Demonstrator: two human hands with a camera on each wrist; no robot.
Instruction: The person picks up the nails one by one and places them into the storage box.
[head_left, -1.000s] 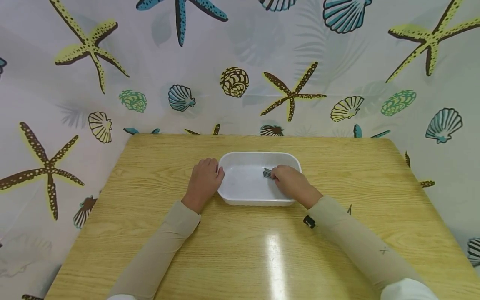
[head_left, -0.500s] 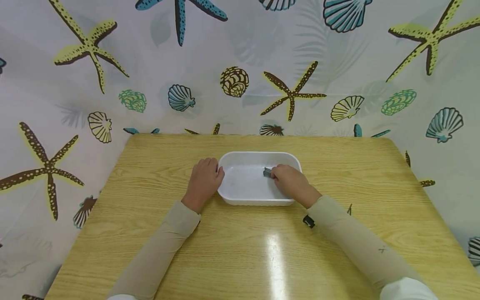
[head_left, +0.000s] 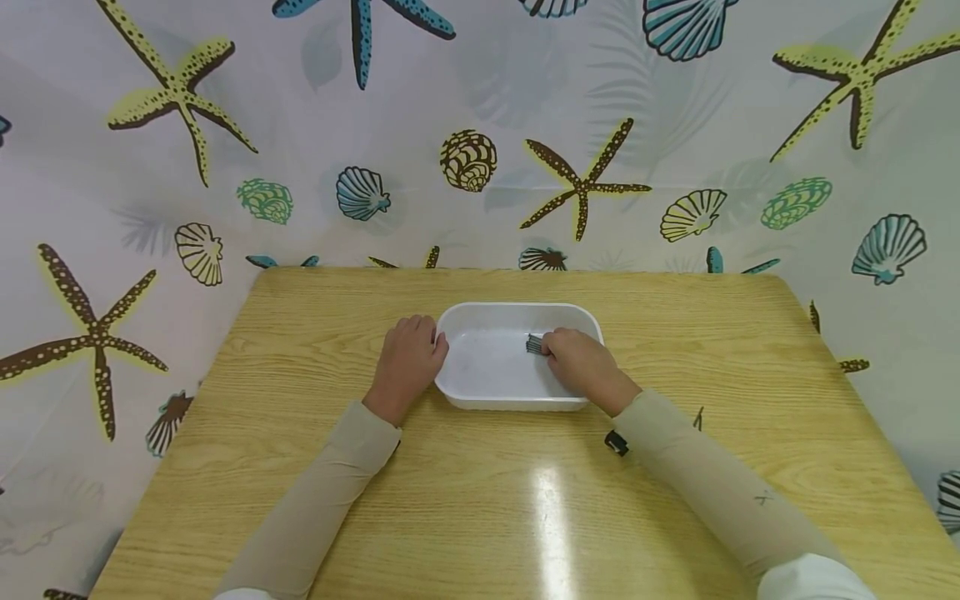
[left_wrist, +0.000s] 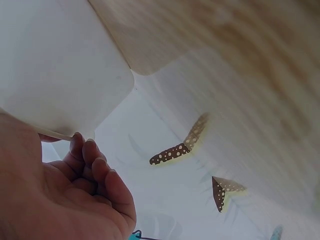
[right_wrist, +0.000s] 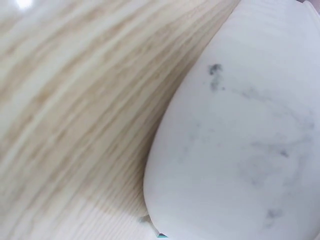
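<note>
A small ribbed object (head_left: 534,344), greyish dark and lined along its length, is held by the right hand (head_left: 581,362) inside a white basin (head_left: 513,405), in the right part of it. The fingers of this hand are curled narrowly, and the object is pinched at its right end, while the other end is seen pointing to the left. Whether the floor of the basin is touched by the object (it is quite small from the head view) cannot be told.

By the left hand (head_left: 408,357), the left rim of the basin is gripped. In the left wrist view, the fingers are seen bent, and the rim is caught between them and the thumb side.

The basin, oblong with rounded corners, is placed upright on a table (head_left: 420,517) of wood grain. In the right wrist view, its outer wall is shown with some grey smudges. Both forearms are covered by beige sleeves (head_left: 330,483), and just beside the right one a small black item (head_left: 617,442) is seen. On the table a bright reflection (head_left: 551,533) is shown. Behind, a pale cloth (head_left: 420,92) is hung, printed with starfish and shells.
</note>
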